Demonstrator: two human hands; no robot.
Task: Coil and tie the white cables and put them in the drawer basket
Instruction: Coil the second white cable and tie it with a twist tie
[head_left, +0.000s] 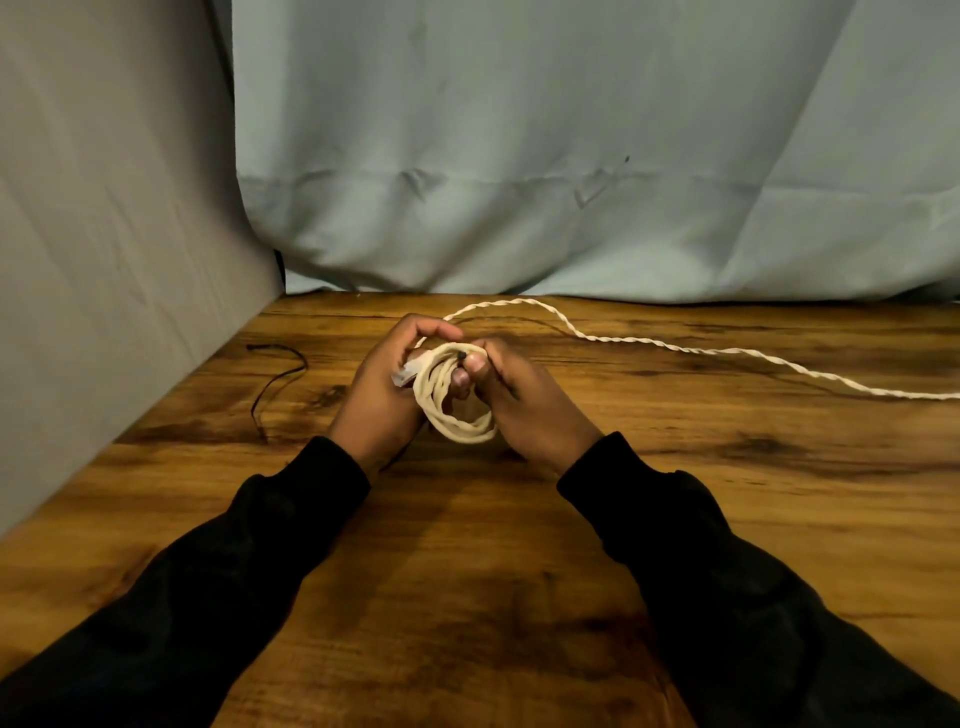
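A coil of white cable (457, 402) sits between the two hands, held just above the wooden table (467, 571) near its far edge. The coil is made of several loops stacked together, its lower curve hanging free below the hands. The left hand (387, 389) cups the coil from the left, its fingers (431, 328) curled over the top of the loops and holding them, with a small pale piece showing against its palm; what that piece is cannot be told. The right hand (524, 395) grips the coil from the right, thumb and fingertips pinching the strands at the top, where a small dark spot sits on the cable. From the coil a twisted white tail of cable (675, 347) arcs back over the hands and then trails across the table to the right edge of the view.

Both arms wear black sleeves (249, 571). To the left, a thin black cord (280, 374) lies loose on the table. The table top is dark-grained brown wood. A pale blue-green cloth (545, 145) hangs behind the table, and a grey cloth (104, 234) hangs along its left side.
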